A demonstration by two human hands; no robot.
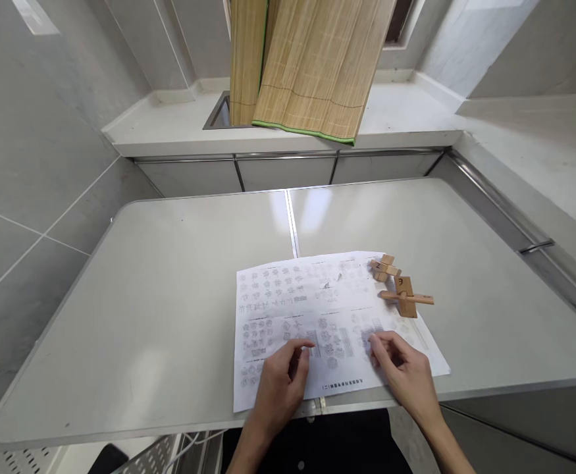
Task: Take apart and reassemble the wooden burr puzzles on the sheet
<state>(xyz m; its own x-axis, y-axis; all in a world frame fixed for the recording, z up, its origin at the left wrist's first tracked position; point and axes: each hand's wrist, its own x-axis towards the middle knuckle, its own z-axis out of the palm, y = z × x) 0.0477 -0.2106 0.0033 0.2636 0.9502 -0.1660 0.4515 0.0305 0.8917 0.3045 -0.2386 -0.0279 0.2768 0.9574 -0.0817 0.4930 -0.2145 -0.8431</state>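
Nearest, my left hand (282,376) curls, fingertips parted; my right hand (406,372) curls, tip contact unclear. Beneath, by the pale-grey table's (169,316) near edge, lies white printed paper (334,322), two brown wooden crosses (405,305) at its far-right corner. I seem idle; grasping either calls for reaching.
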